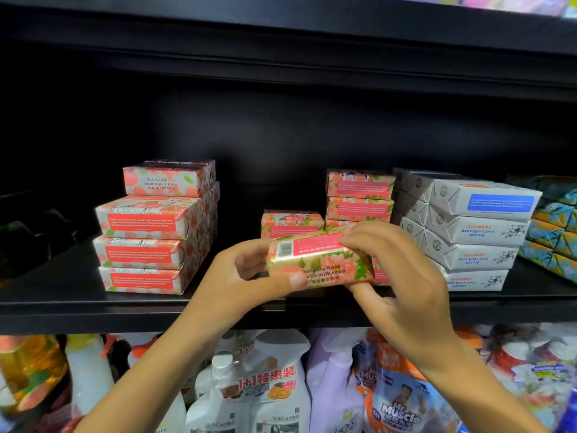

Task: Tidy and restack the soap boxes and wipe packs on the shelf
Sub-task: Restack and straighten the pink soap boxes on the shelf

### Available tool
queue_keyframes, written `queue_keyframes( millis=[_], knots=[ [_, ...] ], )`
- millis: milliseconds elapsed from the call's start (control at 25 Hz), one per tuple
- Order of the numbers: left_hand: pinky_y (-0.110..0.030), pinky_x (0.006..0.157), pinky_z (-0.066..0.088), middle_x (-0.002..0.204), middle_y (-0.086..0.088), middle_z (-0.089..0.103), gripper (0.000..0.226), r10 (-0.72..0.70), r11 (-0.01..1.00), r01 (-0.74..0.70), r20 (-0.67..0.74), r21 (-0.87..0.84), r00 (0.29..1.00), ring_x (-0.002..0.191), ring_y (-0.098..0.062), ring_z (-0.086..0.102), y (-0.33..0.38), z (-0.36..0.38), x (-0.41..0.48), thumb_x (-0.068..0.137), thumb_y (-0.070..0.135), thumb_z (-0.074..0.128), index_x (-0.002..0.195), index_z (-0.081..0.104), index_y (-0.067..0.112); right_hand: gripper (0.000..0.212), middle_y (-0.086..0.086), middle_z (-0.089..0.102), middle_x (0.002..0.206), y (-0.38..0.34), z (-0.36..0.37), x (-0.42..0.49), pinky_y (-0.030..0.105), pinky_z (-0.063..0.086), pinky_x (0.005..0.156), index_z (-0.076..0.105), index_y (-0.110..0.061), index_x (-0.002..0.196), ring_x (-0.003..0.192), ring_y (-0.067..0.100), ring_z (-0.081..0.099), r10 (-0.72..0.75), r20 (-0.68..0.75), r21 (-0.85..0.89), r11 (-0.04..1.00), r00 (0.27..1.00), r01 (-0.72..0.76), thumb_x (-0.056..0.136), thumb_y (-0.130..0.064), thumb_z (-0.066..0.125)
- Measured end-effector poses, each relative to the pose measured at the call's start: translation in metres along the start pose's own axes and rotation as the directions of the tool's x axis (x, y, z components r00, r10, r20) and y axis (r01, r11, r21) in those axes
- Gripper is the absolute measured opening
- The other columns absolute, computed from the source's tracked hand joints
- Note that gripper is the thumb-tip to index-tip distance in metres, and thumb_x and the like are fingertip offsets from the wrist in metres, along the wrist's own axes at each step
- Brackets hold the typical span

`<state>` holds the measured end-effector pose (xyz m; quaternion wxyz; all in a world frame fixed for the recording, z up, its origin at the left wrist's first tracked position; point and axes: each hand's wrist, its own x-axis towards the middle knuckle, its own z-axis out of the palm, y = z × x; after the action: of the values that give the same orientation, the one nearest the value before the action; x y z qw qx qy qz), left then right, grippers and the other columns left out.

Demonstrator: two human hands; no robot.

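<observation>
Both hands hold one rose soap box (318, 260) just above the front of the black shelf (78, 295). My left hand (246, 276) grips its left end, thumb on the front face. My right hand (396, 270) pinches its right end from above and below. Behind it lies a single rose box (292, 223), with a short stack of rose boxes (359, 195) to the right. A stack of pomegranate soap boxes (150, 235) stands at the left. White sea salt soap boxes (471, 232) are stacked at the right.
Blue and yellow packs (552, 226) sit at the far right of the shelf. The shelf above (281, 57) hangs low over the stacks. Below the shelf edge stand bottles and refill pouches (271, 389). A dark object (28, 242) lies at the far left.
</observation>
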<state>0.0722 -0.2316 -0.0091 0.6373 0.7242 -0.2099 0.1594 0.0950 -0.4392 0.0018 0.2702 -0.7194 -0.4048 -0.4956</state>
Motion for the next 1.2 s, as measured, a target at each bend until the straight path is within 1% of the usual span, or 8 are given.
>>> queue_keyframes(
  millis=[120,200,320,400,640,840,1000,1200],
  knots=[
    [-0.017,0.077,0.052,0.106,0.002,0.072,0.053,0.070,0.997,-0.071,-0.022,-0.044,0.997,0.100,-0.013,0.067,0.001,0.002,-0.002,0.054,0.027,0.083,0.105,0.069,0.023,0.055,0.008,0.055,0.121,0.004,0.002,-0.001,0.022,0.037,0.101,0.060,-0.002,0.111,0.118,0.014,0.049,0.005,0.110,0.006,1.000,0.994,-0.005,0.061,0.014,0.076],
    [-0.018,0.082,0.051,0.111,0.004,0.069,0.060,0.159,0.987,-0.159,-0.051,0.000,0.986,0.106,-0.013,0.064,0.000,0.001,-0.004,0.054,0.022,0.084,0.110,0.063,0.022,0.078,-0.006,0.042,0.137,0.006,-0.001,0.001,0.012,0.031,0.103,0.046,-0.018,0.131,0.127,0.002,0.039,0.162,0.251,0.101,0.976,0.954,-0.193,0.064,-0.011,0.085],
    [-0.025,0.089,0.050,0.115,0.006,0.064,0.066,0.274,0.953,-0.269,-0.022,0.137,0.961,0.112,-0.016,0.060,0.000,0.000,-0.006,0.055,0.023,0.085,0.115,0.057,0.022,0.100,-0.021,0.044,0.133,0.001,-0.005,0.006,0.009,0.043,0.089,0.030,-0.036,0.139,0.117,-0.008,0.048,0.380,0.487,0.431,0.678,0.787,-0.595,0.053,-0.037,0.082],
    [-0.027,0.091,0.050,0.117,0.008,0.062,0.066,0.298,0.937,-0.290,-0.017,0.196,0.954,0.114,-0.017,0.059,-0.001,0.002,-0.006,0.057,0.027,0.084,0.117,0.055,0.025,0.095,-0.019,0.058,0.121,0.003,-0.006,0.006,0.011,0.048,0.081,0.039,-0.030,0.136,0.108,-0.005,0.057,0.415,0.506,0.530,0.542,0.756,-0.652,0.051,-0.037,0.080],
    [-0.029,0.093,0.050,0.129,0.014,0.052,0.074,0.285,0.924,-0.284,0.032,0.255,0.958,0.123,-0.015,0.051,-0.002,0.002,-0.009,0.062,0.035,0.082,0.127,0.046,0.039,0.051,-0.016,0.061,0.111,-0.002,-0.011,0.009,0.011,0.046,0.081,0.064,-0.027,0.111,0.106,0.001,0.058,0.401,0.335,0.435,0.737,0.853,-0.517,0.064,-0.017,0.082],
    [-0.023,0.083,0.052,0.118,0.008,0.064,0.084,0.095,0.994,-0.096,0.025,0.052,0.995,0.109,-0.012,0.062,0.003,0.001,-0.011,0.054,0.063,0.078,0.126,0.052,0.028,0.031,-0.002,0.056,0.109,-0.010,-0.004,-0.002,0.017,0.038,0.092,0.060,-0.009,0.106,0.108,0.009,0.052,-0.005,0.076,0.230,0.973,0.997,-0.013,0.077,-0.003,0.066],
    [-0.016,0.071,0.052,0.101,0.005,0.071,0.063,0.100,0.995,-0.100,0.029,-0.003,0.995,0.092,-0.011,0.068,0.003,0.002,-0.008,0.050,0.026,0.084,0.107,0.061,0.014,0.053,0.000,0.049,0.107,-0.004,0.004,-0.006,0.023,0.040,0.090,0.049,-0.012,0.100,0.106,0.017,0.051,-0.085,0.048,0.212,0.975,0.995,0.073,0.059,0.020,0.058],
    [-0.022,0.083,0.051,0.107,0.005,0.067,0.066,0.240,0.963,-0.232,-0.046,0.137,0.970,0.104,-0.014,0.064,0.000,0.003,-0.006,0.049,0.024,0.087,0.109,0.059,0.018,0.059,-0.005,0.044,0.127,0.008,0.002,-0.007,0.021,0.036,0.100,0.048,-0.016,0.122,0.123,0.010,0.043,0.021,0.239,0.199,0.978,0.971,-0.070,0.072,-0.028,0.077]
  ],
)
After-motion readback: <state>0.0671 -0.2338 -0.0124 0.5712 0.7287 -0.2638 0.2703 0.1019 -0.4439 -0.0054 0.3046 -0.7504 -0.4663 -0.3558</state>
